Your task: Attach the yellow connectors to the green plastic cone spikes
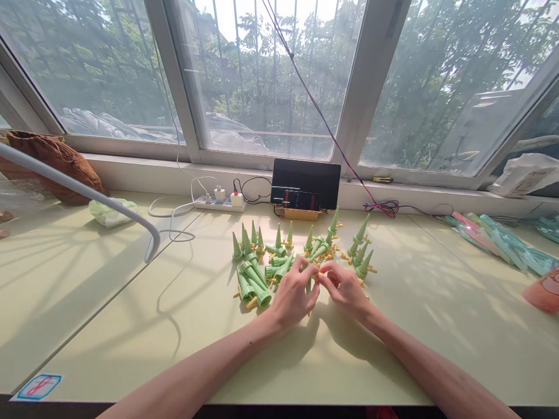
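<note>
From here, the left hand [293,291] pinches a green plastic spike [308,286], mostly hidden, in front of the black tablet [305,176]; the right hand's [346,288] fingertips come together beside it, though I can't tell on what. Such spikes look light, stiff and slick along the taper; the wide collar seems the surest hold, the little yellow valves [252,302] easier to snap. More green spikes [258,280] lie and stand nearer the tablet.
</note>
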The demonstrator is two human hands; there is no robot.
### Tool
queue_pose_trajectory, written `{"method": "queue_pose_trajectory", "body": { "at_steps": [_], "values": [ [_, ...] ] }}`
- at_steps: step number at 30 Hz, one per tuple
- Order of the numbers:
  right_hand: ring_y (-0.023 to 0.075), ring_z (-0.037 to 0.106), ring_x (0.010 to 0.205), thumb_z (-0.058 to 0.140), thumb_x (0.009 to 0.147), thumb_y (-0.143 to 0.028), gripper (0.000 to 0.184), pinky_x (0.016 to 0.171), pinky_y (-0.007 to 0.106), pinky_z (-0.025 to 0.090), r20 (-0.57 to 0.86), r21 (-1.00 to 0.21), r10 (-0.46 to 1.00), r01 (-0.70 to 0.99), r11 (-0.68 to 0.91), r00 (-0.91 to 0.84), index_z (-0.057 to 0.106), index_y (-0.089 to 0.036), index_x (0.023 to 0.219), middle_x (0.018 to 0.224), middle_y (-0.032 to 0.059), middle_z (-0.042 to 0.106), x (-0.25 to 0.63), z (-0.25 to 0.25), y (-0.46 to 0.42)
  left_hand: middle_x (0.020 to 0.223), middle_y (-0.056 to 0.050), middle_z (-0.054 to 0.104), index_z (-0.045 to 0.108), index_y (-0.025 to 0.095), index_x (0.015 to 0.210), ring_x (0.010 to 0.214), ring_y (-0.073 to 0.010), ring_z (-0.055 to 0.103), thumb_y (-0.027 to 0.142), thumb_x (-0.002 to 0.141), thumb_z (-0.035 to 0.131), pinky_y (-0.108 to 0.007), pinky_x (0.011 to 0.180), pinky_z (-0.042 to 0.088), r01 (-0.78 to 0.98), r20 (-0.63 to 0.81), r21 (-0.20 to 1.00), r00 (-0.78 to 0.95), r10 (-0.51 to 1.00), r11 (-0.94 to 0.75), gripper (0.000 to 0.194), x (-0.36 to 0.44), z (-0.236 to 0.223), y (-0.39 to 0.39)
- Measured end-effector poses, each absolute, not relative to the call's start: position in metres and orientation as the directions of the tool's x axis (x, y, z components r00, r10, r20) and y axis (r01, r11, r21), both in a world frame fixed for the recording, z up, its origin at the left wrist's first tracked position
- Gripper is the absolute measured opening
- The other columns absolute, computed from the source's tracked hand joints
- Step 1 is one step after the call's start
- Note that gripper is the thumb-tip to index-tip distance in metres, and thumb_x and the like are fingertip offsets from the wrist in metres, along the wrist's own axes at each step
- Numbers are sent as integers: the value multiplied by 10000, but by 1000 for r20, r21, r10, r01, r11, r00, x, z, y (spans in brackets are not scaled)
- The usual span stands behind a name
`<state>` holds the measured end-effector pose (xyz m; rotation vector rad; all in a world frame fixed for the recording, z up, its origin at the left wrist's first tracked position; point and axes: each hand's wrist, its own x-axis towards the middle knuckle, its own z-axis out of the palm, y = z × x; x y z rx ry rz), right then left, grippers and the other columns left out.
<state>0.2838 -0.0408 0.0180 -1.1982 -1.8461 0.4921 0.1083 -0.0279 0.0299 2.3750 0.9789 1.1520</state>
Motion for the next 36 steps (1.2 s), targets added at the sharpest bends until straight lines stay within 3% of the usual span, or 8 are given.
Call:
{"method": "queue_pose_trajectory", "body": {
  "at_steps": [30, 36],
  "values": [
    [129, 356, 475, 486, 980, -405, 267, 492, 260, 294, 438, -701, 884, 554, 449, -162, 575, -205, 827, 531, -60, 410, 286, 17, -39, 992, -47, 507, 587, 190, 936, 710, -137, 526, 90, 857, 565, -292, 645, 491, 423, 577, 546, 436, 691, -723, 129, 109, 31, -29],
    [127, 376, 490, 439, 1008, -465, 394, 497, 260, 309, 462, -695, 876, 555, 457, -142, 536, -204, 729, 551, -35, 454, 284, 19, -40, 1038, -56, 529, 547, 210, 1134, 690, -135, 539, 101, 860, 564, -303, 648, 502, 419, 586, 559, 412, 698, -716, 296, 110, 30, -29]
  ]
}}
